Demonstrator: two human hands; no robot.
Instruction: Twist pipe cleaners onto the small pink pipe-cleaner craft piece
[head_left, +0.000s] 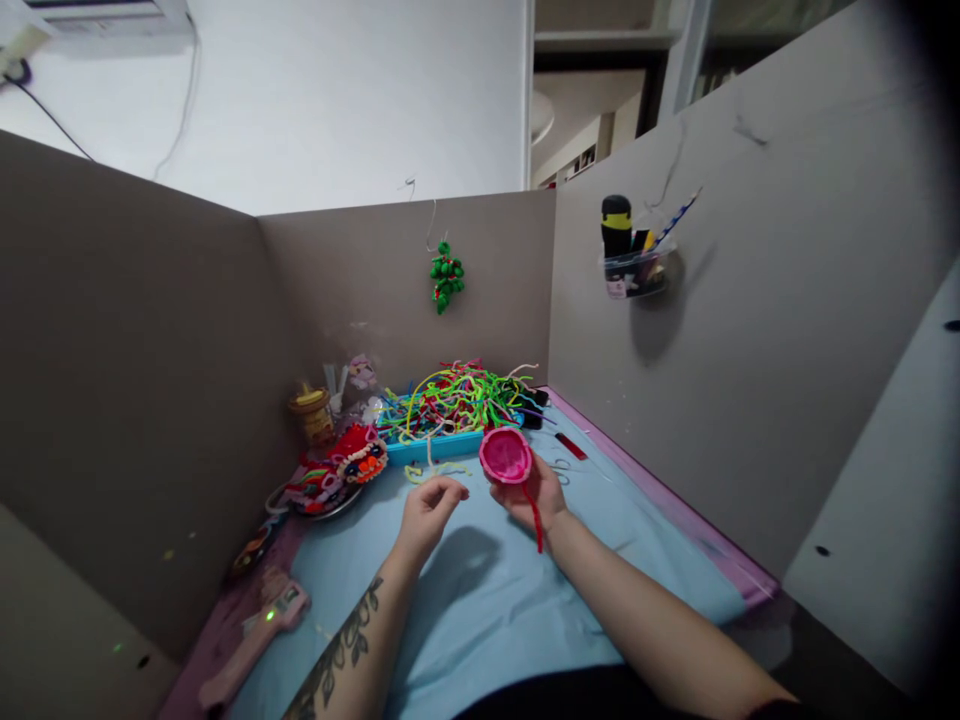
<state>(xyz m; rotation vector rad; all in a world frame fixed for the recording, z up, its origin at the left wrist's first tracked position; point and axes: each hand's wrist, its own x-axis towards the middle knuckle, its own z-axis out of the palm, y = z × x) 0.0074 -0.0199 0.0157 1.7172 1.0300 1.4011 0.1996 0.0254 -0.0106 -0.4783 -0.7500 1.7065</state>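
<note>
My right hand (538,502) holds a small bright pink cup-shaped piece (505,457) with a paler rim, its hollow side facing me. A red fuzzy stem (536,520) hangs from it past the palm. To the left, apart from the cup, my left hand (433,508) is closed in a pinch. Whatever its fingertips may hold is too small to make out. A pale fuzzy stem (430,452) shows just behind that hand; whether the hand touches it, I cannot tell. Yellowish stems (450,468) lie on the blue cloth behind.
A blue tray (435,448) heaped with colourful stems (469,400) stands at the back. Left are a plate of crafted pieces (330,510), a jar (311,415) and a pink handheld device (259,640). Scissors (561,470) lie right. Grey panels (405,300) enclose the table.
</note>
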